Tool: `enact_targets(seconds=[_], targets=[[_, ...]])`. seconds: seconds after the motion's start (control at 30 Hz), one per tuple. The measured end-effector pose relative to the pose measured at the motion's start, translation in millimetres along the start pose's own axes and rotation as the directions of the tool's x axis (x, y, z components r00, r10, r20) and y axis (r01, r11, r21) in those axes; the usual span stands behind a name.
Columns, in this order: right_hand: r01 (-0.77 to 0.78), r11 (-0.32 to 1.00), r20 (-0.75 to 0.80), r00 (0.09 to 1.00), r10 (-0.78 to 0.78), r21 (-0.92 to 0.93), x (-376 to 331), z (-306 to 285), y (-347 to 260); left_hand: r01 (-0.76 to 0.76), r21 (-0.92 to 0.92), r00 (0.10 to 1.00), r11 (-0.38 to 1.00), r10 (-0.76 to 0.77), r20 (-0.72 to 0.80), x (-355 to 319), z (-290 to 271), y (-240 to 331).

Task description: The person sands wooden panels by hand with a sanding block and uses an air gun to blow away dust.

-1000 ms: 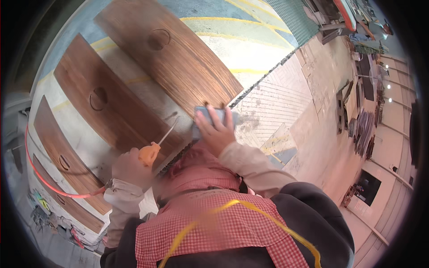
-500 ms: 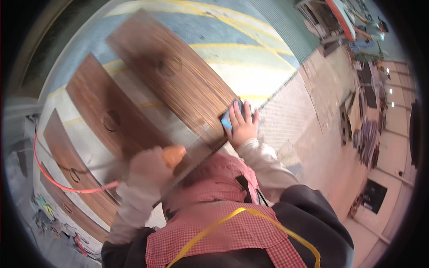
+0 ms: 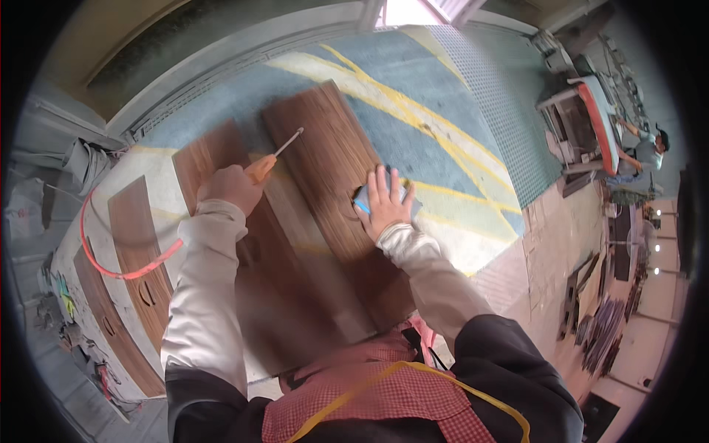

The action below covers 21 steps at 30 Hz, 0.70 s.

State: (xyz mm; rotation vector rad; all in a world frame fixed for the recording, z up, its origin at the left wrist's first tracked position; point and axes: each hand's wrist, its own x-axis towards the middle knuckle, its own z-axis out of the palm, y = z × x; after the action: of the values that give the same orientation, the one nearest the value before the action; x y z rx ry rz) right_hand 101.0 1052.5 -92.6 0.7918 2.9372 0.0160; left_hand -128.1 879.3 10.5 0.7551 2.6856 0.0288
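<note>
The left hand [image 3: 230, 188] is fisted around an orange-handled screwdriver [image 3: 272, 159] above a dark wood panel [image 3: 251, 295]. The right hand [image 3: 385, 203], fingers spread, presses a blue sanding block [image 3: 364, 198] flat on the neighbouring panel [image 3: 336, 170]; beyond lies a painted concrete floor [image 3: 443, 111].

Left hand [image 3: 230, 188]: fisted, fingers curled tight, arm stretched forward.
Right hand [image 3: 385, 204]: flat, fingers spread, palm down, arm bent.

Floor: you're over a blue-grey painted concrete floor [image 3: 436, 88] with curving yellow stripes [image 3: 384, 92].
Right: you've got pale square tiles [image 3: 561, 244].
Far right: a red-edged metal workbench [image 3: 594, 111].
Top: daylight.
</note>
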Motion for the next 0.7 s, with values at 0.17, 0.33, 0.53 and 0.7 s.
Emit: enact_targets(seconds=[0.17,0.33,0.53,0.7], targets=[[0.064,0.998,-0.018,0.998,-0.064,0.009,148.2,-3.4,-25.1,0.077,-0.029,0.997,0.997,-0.076,0.017,14.8,-5.2,-9.6],[-0.037,0.992,0.021,0.999,0.035,0.120,263.8,-13.8,-33.2,0.107,-0.026,0.989,0.994,-0.104,0.104,17.4,-3.4,-15.2],[0.099,0.990,-0.083,0.992,-0.091,0.098,210.7,-2.2,-28.7,0.234,-0.025,0.971,0.972,-0.233,0.045,43.5,-28.1,-45.6],[0.155,0.983,-0.074,0.986,-0.148,0.102,55.9,0.5,31.9,0.153,-0.017,0.985,0.988,-0.151,0.083,15.7,-19.0,-39.1]])
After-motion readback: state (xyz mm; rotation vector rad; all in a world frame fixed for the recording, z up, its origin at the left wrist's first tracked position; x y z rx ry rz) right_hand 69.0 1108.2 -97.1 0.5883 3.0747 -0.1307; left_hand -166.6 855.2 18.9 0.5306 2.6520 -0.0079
